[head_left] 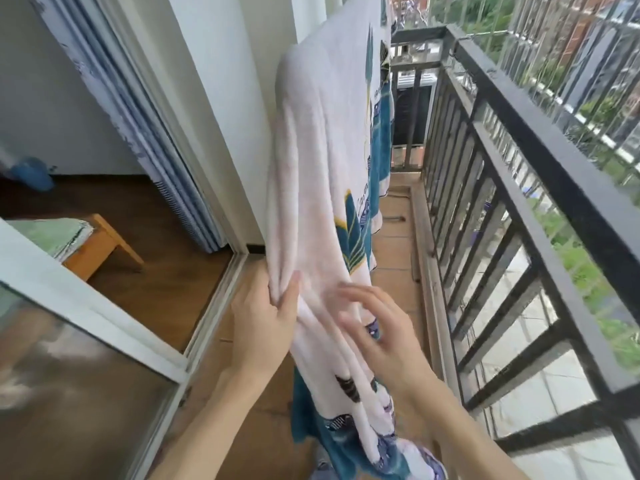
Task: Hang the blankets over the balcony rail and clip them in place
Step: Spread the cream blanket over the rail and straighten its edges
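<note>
A large white blanket (318,140) with teal and yellow leaf prints hangs from somewhere above the frame and drapes down the middle of the balcony. My left hand (265,320) pinches a fold of its left edge between thumb and fingers. Blurred with fingers spread, my right hand (377,327) lies against the cloth just to the right; whether it grips is unclear. The black metal balcony rail (540,133) runs along the right side, apart from the blanket. No clips are visible.
A sliding glass door frame (104,306) and a striped curtain (145,133) stand on the left, with a wooden stool (104,244) inside the room. The narrow tiled balcony floor (394,244) stretches ahead. An outer wire grille (571,64) lies beyond the rail.
</note>
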A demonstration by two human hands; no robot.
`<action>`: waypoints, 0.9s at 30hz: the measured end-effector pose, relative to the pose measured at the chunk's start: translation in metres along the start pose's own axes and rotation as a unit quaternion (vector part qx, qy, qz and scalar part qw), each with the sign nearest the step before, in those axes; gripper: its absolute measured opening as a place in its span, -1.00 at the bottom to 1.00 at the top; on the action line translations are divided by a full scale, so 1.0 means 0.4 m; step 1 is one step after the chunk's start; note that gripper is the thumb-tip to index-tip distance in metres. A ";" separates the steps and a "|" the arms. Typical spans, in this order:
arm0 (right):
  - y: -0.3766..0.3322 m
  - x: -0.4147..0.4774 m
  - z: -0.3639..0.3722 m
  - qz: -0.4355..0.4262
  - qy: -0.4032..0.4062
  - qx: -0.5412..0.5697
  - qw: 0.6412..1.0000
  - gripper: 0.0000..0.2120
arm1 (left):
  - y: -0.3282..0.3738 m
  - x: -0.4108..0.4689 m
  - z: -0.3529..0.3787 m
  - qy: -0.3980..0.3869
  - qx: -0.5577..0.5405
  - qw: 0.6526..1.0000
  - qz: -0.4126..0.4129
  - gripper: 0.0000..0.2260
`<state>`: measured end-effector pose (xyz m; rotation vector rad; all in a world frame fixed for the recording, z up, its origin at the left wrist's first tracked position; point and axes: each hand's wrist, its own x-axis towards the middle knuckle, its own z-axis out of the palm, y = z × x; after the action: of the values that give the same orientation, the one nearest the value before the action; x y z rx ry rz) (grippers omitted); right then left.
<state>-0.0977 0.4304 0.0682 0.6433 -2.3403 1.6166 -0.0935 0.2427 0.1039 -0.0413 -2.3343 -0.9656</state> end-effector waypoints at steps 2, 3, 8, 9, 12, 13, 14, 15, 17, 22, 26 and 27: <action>-0.010 0.044 -0.040 0.018 0.137 -0.009 0.990 -0.81 | -0.040 0.030 -0.012 0.015 -0.005 1.000 -0.013 -0.84; -0.014 0.076 -0.052 0.031 0.162 -0.014 0.986 -0.80 | -0.058 0.046 -0.019 0.023 0.003 1.000 -0.010 -0.86; -0.001 0.240 -0.025 0.099 0.060 -0.078 0.990 -0.64 | -0.103 0.120 -0.042 0.045 0.019 0.999 0.021 -0.82; 0.006 0.258 -0.012 0.096 0.035 -0.107 0.989 -0.76 | -0.111 0.131 -0.037 0.037 0.020 0.999 0.015 -0.80; 0.028 0.265 0.010 0.079 0.026 -0.156 0.984 -0.89 | -0.133 0.161 -0.025 0.015 0.021 1.000 0.006 -0.74; 0.033 0.256 -0.006 0.082 0.052 -0.166 0.981 -0.89 | -0.139 0.172 -0.029 0.021 0.026 0.999 0.011 -0.77; 0.040 0.246 -0.037 0.087 0.088 -0.175 0.977 -0.90 | -0.141 0.184 -0.040 0.034 0.033 0.999 0.016 -0.82; 0.049 0.237 -0.080 0.096 0.129 -0.182 0.970 -0.90 | -0.145 0.199 -0.055 0.051 0.040 0.998 0.018 -0.88; 0.066 0.229 -0.180 0.108 0.209 -0.185 0.954 -0.90 | -0.152 0.229 -0.084 0.078 0.063 0.995 0.016 -0.88; 0.062 0.243 -0.239 0.125 0.230 -0.175 0.949 -0.87 | -0.134 0.249 -0.066 0.085 0.117 0.989 -0.002 -0.93; 0.073 0.176 -0.130 0.140 0.127 -0.052 0.981 -0.85 | -0.063 0.148 0.003 0.092 0.058 0.988 -0.109 -0.68; 0.068 0.149 -0.101 0.137 0.095 -0.009 0.986 -0.85 | -0.054 0.119 0.018 0.070 0.038 0.992 -0.103 -0.66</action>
<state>-0.1657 0.4625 0.0855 0.1572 -2.3767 1.6784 -0.1414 0.2223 0.1122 0.2939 -2.2748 -0.9426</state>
